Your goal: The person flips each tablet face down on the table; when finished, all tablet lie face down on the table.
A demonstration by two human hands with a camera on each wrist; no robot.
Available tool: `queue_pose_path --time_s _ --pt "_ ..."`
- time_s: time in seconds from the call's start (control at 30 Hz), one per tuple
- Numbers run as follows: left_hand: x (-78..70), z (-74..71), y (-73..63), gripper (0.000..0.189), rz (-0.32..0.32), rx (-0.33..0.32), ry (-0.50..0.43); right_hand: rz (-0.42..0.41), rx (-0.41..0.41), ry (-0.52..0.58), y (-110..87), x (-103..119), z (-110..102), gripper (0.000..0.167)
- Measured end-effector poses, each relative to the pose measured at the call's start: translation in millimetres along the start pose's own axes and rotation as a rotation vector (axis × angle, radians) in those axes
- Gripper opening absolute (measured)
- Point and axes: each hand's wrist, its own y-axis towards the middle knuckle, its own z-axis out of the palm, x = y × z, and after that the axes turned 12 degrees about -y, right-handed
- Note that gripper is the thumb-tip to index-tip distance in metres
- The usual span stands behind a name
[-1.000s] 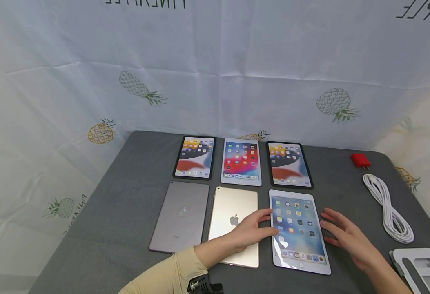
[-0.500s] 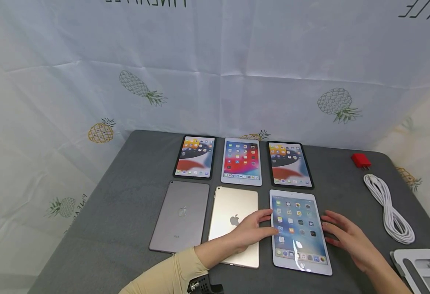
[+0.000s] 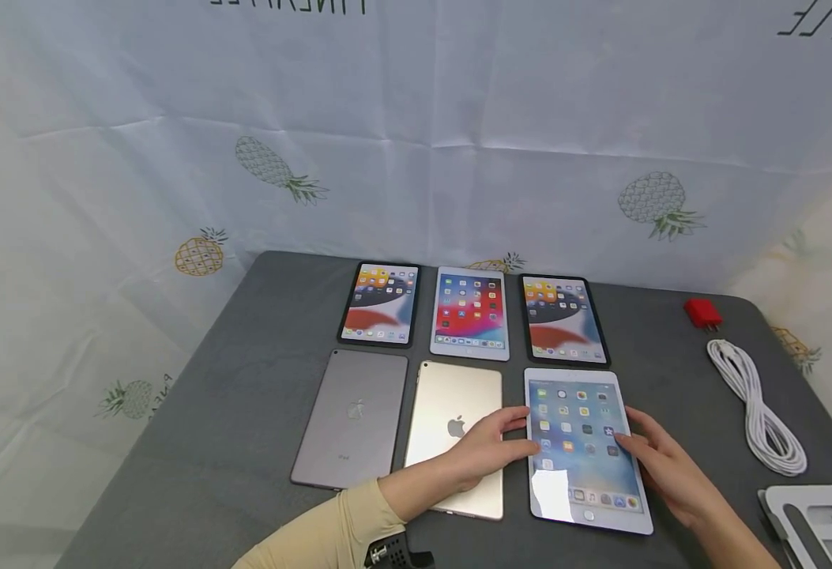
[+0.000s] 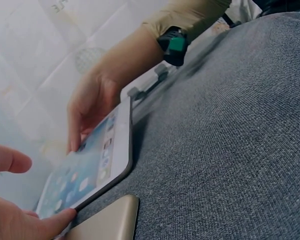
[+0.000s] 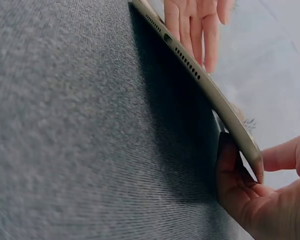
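A white-framed tablet (image 3: 586,450), its screen lit with app icons, lies at the front right of the group. My right hand (image 3: 672,470) pinches its right edge, thumb on top and fingers underneath. In the right wrist view that edge of the tablet (image 5: 225,110) is raised off the cloth, with a dark shadow below. At its left edge my left hand (image 3: 483,450) touches with the fingers, and the thumb stands apart above the screen. That left forearm crosses a gold tablet (image 3: 456,395), which lies back up and is partly hidden.
Left of the gold one is a grey tablet (image 3: 348,419), back up. Behind stand a black-framed tablet (image 3: 380,304), a white tablet (image 3: 469,314) and another black-framed tablet (image 3: 565,320). A red plug (image 3: 703,313), white cable (image 3: 757,407) and white stand (image 3: 821,521) lie right.
My right hand has moved left from beside the tablet and now grips its right edge. That edge has risen, and reflections on the screen have shifted. The left hand has stayed in place.
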Motion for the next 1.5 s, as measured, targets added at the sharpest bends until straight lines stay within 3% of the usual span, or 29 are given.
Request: queue_pose_path --time_s 0.23,0.57,0.63,0.83,1.0,1.17,1.5 --pt "0.2 -0.3 -1.1 0.059 0.002 0.008 -0.010 0.016 -0.002 0.034 0.9 -2 1 0.066" --pt "2.6 -0.7 -1.8 0.056 0.062 -0.028 0.064 -0.019 -0.023 0.055 -1.9 -1 3 0.064" --pt "1.7 -1.4 -1.7 0.056 0.068 -0.023 0.042 -0.023 -0.026 0.071 -1.6 -1 3 0.064" --pt "0.1 -1.4 -1.6 0.057 -0.032 0.023 -0.142 -0.019 -0.027 0.117 -1.2 -3 3 0.064" --pt "2.5 -0.9 -1.9 0.048 -0.079 0.067 -0.162 -0.029 -0.003 0.149 -1.3 -1 6 0.063" --pt "1.9 -1.9 -1.0 0.035 -0.080 0.069 -0.154 -0.032 0.032 0.187 -0.3 1 11 0.063" --pt "3.4 -1.8 -3.4 0.029 -0.025 0.035 -0.143 0.005 0.030 0.048 2.7 5 18 0.064"
